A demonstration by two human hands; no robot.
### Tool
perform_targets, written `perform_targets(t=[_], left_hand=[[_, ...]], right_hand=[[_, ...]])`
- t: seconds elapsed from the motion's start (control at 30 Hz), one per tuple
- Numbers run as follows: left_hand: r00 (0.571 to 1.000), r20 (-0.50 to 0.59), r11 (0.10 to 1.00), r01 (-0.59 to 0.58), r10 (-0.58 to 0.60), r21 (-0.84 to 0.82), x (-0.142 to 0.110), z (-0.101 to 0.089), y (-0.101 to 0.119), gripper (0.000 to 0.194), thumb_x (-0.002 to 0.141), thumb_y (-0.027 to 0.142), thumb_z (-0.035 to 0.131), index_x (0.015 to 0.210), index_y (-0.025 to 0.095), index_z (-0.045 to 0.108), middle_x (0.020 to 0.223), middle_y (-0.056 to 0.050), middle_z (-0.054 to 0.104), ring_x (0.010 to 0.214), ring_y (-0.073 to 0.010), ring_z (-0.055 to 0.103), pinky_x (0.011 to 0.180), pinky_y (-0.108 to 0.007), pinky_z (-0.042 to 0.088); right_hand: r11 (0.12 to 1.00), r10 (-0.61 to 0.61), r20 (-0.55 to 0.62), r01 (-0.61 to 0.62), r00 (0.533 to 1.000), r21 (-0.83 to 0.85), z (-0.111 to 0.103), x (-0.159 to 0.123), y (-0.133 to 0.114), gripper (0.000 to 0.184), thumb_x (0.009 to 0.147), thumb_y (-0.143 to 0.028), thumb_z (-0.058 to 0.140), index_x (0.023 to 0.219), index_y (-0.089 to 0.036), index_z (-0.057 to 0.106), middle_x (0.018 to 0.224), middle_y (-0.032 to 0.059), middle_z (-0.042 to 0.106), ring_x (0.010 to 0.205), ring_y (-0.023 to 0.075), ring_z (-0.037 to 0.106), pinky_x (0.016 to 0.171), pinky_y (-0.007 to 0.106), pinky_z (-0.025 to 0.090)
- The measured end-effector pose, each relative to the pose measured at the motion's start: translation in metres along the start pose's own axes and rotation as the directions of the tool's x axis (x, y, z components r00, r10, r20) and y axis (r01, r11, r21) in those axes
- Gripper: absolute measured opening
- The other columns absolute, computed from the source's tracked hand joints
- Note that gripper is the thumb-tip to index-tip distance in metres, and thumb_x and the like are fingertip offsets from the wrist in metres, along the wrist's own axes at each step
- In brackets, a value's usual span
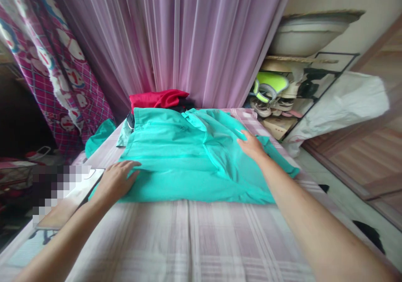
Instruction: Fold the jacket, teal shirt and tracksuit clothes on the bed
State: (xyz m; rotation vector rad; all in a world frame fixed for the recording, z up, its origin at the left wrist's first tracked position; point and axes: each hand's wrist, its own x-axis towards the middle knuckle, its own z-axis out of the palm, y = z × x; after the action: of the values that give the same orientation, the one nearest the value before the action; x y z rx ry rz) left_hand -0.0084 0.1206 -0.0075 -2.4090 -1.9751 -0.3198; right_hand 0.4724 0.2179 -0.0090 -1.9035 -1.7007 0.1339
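A turquoise jacket-like garment point(176, 156) lies spread on the bed, with a small dark logo and several creases. Its right part is folded over and wrinkled. My left hand point(121, 177) rests at the garment's left side, fingers stretched out and thumb apart. On the right part of the cloth is my right hand point(252, 146), its fingertips touching the fabric with thumb and forefinger apart. Neither hand grips anything that I can see.
Red folded cloth point(158, 99) lies behind the garment, before a purple curtain point(188, 43). A plaid sheet point(150, 240) covers the bed. At left is a partly blurred-out flat object point(63, 206). A shoe rack point(301, 120) and white bag point(348, 102) stand at right.
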Motion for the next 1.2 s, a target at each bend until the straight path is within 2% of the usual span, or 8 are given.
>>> perform_targets(t=[0.17, 0.3, 0.4, 0.57, 0.7, 0.9, 1.1, 1.2], left_hand=[[0.983, -0.064, 0.982, -0.176, 0.172, -0.065, -0.042, 0.018, 0.039, 0.051, 0.096, 0.055, 0.035, 0.132, 0.03, 0.062, 0.134, -0.006, 0.065, 0.126, -0.0269, 0.058, 0.113, -0.046, 0.036], [0.977, 0.005, 0.977, -0.211, 0.211, -0.002, -0.052, 0.042, 0.057, 0.058, 0.094, 0.059, 0.04, 0.147, 0.035, 0.046, 0.153, -0.006, 0.047, 0.143, -0.0297, 0.04, 0.118, -0.056, 0.025], [0.969, 0.041, 0.969, -0.246, 0.245, 0.013, -0.052, 0.046, 0.048, 0.065, 0.093, 0.063, 0.041, 0.149, 0.032, 0.042, 0.155, -0.008, 0.042, 0.144, -0.0312, 0.037, 0.117, -0.058, 0.028], [0.954, 0.01, 0.953, -0.301, 0.301, -0.017, -0.062, 0.032, 0.007, 0.062, 0.092, 0.061, 0.044, 0.144, 0.029, 0.05, 0.148, -0.009, 0.052, 0.135, -0.0288, 0.051, 0.113, -0.049, 0.039], [0.961, 0.037, 0.961, -0.275, 0.275, -0.001, -0.07, 0.014, -0.012, 0.048, 0.096, 0.04, 0.038, 0.137, 0.025, 0.057, 0.138, -0.01, 0.062, 0.125, -0.0263, 0.06, 0.109, -0.044, 0.045], [0.974, 0.085, 0.977, -0.213, 0.212, 0.004, -0.08, -0.005, -0.007, 0.056, 0.085, 0.009, 0.034, 0.131, 0.024, 0.063, 0.127, -0.009, 0.069, 0.115, -0.0234, 0.066, 0.099, -0.039, 0.052], [0.975, 0.112, 0.982, -0.189, 0.191, -0.025, -0.111, -0.006, 0.0, 0.054, 0.085, 0.013, 0.036, 0.129, 0.026, 0.064, 0.129, -0.007, 0.069, 0.115, -0.0234, 0.066, 0.101, -0.04, 0.05], [0.974, 0.173, 0.989, -0.144, 0.15, -0.042, -0.111, -0.015, 0.004, 0.047, 0.085, 0.029, 0.046, 0.129, 0.028, 0.064, 0.13, -0.007, 0.068, 0.116, -0.0261, 0.066, 0.101, -0.04, 0.05]], right_hand=[[0.953, -0.26, 0.044, 0.264, 0.964, -0.149, -0.003, -0.106, 0.003, 0.054, 0.096, -0.042, 0.039, 0.143, -0.018, 0.051, 0.151, 0.0133, 0.047, 0.137, 0.0268, 0.045, 0.113, 0.045, 0.036], [0.919, -0.178, 0.231, 0.246, 0.957, -0.309, -0.001, -0.16, 0.006, 0.05, 0.097, -0.041, 0.038, 0.142, -0.025, 0.053, 0.154, 0.01, 0.044, 0.142, 0.0282, 0.039, 0.115, 0.056, 0.028], [0.93, -0.192, 0.3, 0.271, 0.934, -0.249, -0.016, -0.17, 0.009, 0.05, 0.098, -0.04, 0.036, 0.141, -0.022, 0.054, 0.153, 0.0113, 0.045, 0.141, 0.0273, 0.041, 0.116, 0.053, 0.03], [0.89, -0.402, 0.369, 0.453, 0.838, -0.058, -0.053, -0.188, 0.045, 0.054, 0.086, -0.025, 0.05, 0.14, -0.024, 0.057, 0.146, 0.0094, 0.054, 0.134, 0.0262, 0.05, 0.114, 0.045, 0.039], [0.88, -0.395, 0.285, 0.449, 0.873, -0.156, -0.059, -0.194, 0.088, 0.065, 0.071, -0.007, 0.043, 0.13, -0.023, 0.066, 0.134, 0.0068, 0.065, 0.122, 0.0239, 0.061, 0.106, 0.046, 0.05], [0.892, -0.364, 0.184, 0.398, 0.913, -0.214, -0.062, -0.188, 0.111, 0.066, 0.066, -0.005, 0.041, 0.118, -0.028, 0.074, 0.126, -0.0005, 0.07, 0.113, 0.0217, 0.067, 0.103, 0.038, 0.054], [0.904, -0.322, 0.316, 0.389, 0.892, -0.179, -0.078, -0.208, 0.12, 0.065, 0.065, -0.008, 0.044, 0.12, -0.03, 0.073, 0.129, 0.0009, 0.068, 0.118, 0.0223, 0.064, 0.106, 0.041, 0.051], [0.904, -0.265, 0.395, 0.369, 0.88, -0.217, -0.084, -0.213, 0.109, 0.06, 0.07, -0.017, 0.051, 0.126, -0.028, 0.069, 0.136, 0.0065, 0.062, 0.126, 0.0267, 0.058, 0.108, 0.049, 0.045]])
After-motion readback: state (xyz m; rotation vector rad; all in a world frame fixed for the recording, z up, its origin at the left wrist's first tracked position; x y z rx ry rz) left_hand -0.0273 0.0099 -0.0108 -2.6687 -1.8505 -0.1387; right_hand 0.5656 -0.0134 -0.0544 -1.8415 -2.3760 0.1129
